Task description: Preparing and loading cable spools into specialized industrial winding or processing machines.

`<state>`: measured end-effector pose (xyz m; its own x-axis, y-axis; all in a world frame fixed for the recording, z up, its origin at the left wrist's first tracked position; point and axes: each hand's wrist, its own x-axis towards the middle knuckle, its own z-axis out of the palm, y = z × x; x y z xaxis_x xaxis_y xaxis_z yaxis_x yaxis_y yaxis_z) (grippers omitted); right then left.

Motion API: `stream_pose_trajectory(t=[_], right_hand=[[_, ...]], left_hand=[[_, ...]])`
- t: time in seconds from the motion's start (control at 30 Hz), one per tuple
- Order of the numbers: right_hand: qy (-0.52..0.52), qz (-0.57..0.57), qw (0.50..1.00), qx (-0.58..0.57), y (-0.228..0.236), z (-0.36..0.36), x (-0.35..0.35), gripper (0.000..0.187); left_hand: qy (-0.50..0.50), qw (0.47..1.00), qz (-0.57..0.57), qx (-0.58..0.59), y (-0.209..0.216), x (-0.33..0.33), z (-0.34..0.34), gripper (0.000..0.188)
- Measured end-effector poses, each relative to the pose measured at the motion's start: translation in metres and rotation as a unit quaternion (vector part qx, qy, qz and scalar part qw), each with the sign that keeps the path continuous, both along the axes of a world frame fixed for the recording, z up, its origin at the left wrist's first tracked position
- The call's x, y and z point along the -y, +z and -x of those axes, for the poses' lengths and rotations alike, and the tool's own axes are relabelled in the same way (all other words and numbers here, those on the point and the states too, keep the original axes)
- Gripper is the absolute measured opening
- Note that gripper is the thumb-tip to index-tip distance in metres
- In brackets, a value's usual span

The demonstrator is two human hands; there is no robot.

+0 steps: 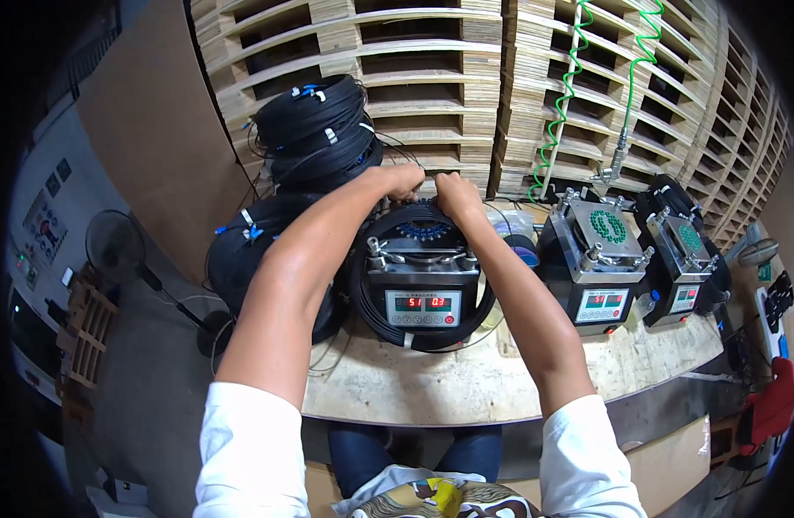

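A coil of black cable (362,300) lies looped around a small bench machine (423,278) with a red-lit display, metal knobs and a ring of blue pieces on top. At the far side of the coil, my left hand (403,183) is closed, its fingers bent down by the cable. My right hand (457,192) is closed close beside it, with curled fingers against the coil's far edge. What either set of fingertips grips is hidden. A white tie or tag (408,340) wraps the coil's near side.
Stacked black cable coils (315,129) with blue and white connectors stand left. Two similar machines (606,226) with green rings stand right, under green spiral air hoses (561,112). Wooden pallets (431,82) rise behind the table (414,393). A fan (116,242) stands on the left.
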<state>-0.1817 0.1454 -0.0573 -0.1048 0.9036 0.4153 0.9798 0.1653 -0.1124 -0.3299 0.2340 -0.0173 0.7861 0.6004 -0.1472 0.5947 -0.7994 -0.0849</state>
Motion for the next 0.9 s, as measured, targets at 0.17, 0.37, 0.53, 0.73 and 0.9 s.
stream_pose_trajectory(t=[0.17,0.37,0.53,0.73,0.9], right_hand=[[0.009,-0.026,1.0,0.002,0.003,0.008,-0.003,0.014],[-0.015,-0.038,0.999,-0.026,-0.004,-0.005,0.002,0.019],[-0.038,-0.04,0.995,-0.089,-0.009,-0.002,0.004,0.026],[-0.002,-0.121,0.955,-0.271,-0.006,-0.001,0.02,0.025],[0.03,-0.134,0.947,-0.29,-0.003,0.003,0.021,0.023]], left_hand=[[0.023,0.995,0.073,0.069,0.008,-0.012,-0.006,0.017],[0.065,0.947,-0.031,0.313,-0.017,0.018,0.014,0.024],[0.143,0.711,0.021,0.688,-0.026,0.044,0.03,0.032],[-0.011,0.38,0.429,0.82,-0.025,0.084,0.02,0.034],[-0.05,0.478,0.423,0.768,-0.031,0.081,0.026,0.04]])
